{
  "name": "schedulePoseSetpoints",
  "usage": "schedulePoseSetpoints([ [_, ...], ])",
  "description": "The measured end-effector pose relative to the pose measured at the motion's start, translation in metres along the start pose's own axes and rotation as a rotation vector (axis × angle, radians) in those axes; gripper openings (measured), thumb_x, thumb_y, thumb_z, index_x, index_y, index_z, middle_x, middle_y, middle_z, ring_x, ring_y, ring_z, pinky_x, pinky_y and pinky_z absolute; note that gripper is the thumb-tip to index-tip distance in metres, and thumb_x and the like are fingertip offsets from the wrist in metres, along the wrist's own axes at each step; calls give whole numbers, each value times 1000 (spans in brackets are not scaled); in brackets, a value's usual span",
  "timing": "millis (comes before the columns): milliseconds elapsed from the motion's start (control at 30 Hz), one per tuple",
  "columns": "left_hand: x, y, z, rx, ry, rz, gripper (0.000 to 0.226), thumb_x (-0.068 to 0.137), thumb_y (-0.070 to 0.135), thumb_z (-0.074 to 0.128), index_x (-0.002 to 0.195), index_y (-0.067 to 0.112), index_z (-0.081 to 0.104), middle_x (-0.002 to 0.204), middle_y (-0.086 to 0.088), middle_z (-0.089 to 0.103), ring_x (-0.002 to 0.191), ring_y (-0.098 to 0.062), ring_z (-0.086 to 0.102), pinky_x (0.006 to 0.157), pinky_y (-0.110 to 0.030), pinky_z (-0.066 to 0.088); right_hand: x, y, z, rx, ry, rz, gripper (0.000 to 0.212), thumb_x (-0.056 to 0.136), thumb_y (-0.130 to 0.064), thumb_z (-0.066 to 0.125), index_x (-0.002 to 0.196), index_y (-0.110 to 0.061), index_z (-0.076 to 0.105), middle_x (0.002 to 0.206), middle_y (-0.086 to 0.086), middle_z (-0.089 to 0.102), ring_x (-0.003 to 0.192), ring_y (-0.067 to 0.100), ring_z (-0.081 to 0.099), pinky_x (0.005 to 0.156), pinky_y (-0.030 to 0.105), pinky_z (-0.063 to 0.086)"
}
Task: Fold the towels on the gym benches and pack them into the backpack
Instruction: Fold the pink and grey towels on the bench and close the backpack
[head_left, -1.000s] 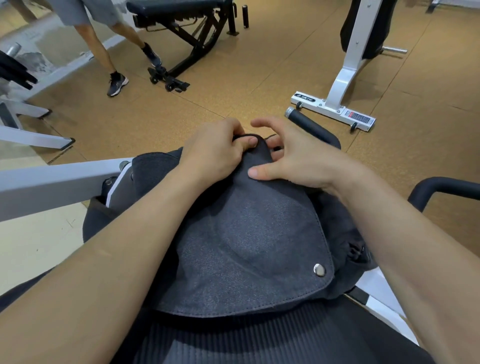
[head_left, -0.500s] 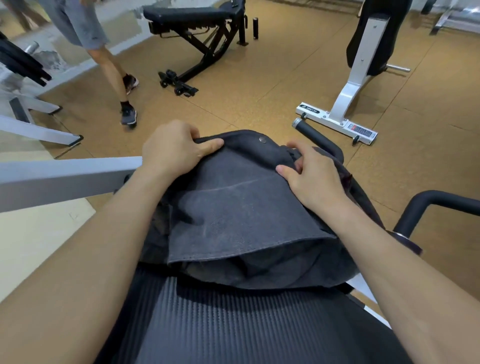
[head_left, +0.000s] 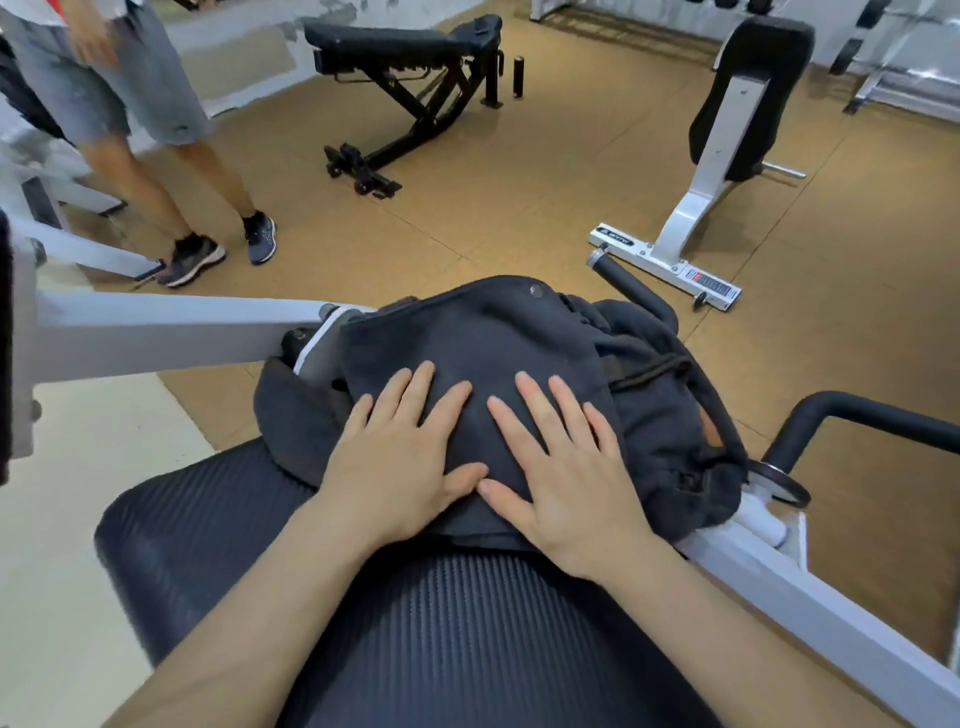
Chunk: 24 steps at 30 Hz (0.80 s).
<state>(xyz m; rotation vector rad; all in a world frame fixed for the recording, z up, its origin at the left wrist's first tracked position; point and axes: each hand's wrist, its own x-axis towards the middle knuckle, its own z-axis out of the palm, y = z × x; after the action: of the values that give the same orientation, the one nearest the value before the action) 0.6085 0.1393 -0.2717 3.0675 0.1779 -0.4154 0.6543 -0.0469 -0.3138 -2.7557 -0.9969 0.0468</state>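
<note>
Left hand (head_left: 400, 462) and right hand (head_left: 566, 473) press flat, fingers straight, thumbs touching, on the closed backpack (head_left: 649, 395) flap (head_left: 467, 338); contents hidden.

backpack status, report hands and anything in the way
Left hand and right hand open, fingers straight, pressing flat on the flap. Backpack lies on the bench pad; no towel in sight. Nothing blocking it.

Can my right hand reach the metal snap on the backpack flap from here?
Probably yes. The right hand lies flat on the backpack flap, and the metal snap sits beyond its fingertips with only bare fabric between. The left hand lies alongside, not in the way.
</note>
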Motion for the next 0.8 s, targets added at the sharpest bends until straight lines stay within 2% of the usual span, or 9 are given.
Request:
schedulePoseSetpoints([
  [67,10,4,-2,5,1,-8,78,88,70,33,152,37,3,163,-4,-4,149,-23,-2,120,-45,11,5,1,3,-22,-12,7,69,93,-68,25,153,-33,20,164,0,10,150,25,9,118,49,19],
  [167,4,8,-3,-54,81,-60,71,90,67,34,151,38,10,163,-3,3,149,-22,2,117,-46,19,5,3,-4,6,-24,-2,67,94,-67,24,153,-35,20,164,-3,9,150,23,7,118,49,19],
  [267,-33,13,1,-190,132,-141,74,91,60,44,151,37,8,161,-4,-2,146,-26,5,109,-45,33,-8,4,-13,101,-32,47,65,94,-65,31,152,-43,11,164,-8,-1,150,16,-4,119,43,10],
  [333,-52,12,0,-276,192,-225,78,87,57,55,149,36,13,155,-12,16,135,-33,25,99,-44,41,-27,7,-18,148,-46,153,67,94,-63,35,152,-45,6,163,-9,-4,150,14,-8,118,43,10],
  [400,-57,8,-3,-288,221,-278,76,85,56,59,146,35,19,132,-17,43,118,-35,43,89,-43,45,-52,8,-18,151,-82,257,72,92,-63,40,151,-45,3,163,-9,-8,149,15,-10,116,46,13],
  [467,-53,6,-4,-266,230,-271,72,84,53,62,143,36,22,115,-16,54,107,-36,52,82,-41,46,-69,4,-14,101,-99,307,76,92,-58,47,151,-44,1,163,-6,-10,150,21,-8,114,50,18],
  [567,-48,9,-4,-308,240,-255,61,86,41,63,138,37,30,104,-10,60,97,-32,58,75,-36,42,-71,-2,-9,2,-65,302,77,94,-44,54,152,-39,5,163,0,1,149,27,7,108,52,29],
  [667,-47,-1,-8,-352,273,-222,57,88,32,63,138,37,37,112,-4,64,106,-28,57,80,-36,39,-62,-4,-12,-60,-23,216,68,97,-28,52,153,-32,14,162,0,18,140,24,33,100,45,38],
  [800,-50,-15,-15,-410,232,-242,59,87,31,62,141,40,38,118,-4,59,112,-29,54,84,-38,44,-67,-7,-26,-1,-49,151,57,100,-31,47,151,-36,21,159,-8,26,134,21,41,100,42,40],
])
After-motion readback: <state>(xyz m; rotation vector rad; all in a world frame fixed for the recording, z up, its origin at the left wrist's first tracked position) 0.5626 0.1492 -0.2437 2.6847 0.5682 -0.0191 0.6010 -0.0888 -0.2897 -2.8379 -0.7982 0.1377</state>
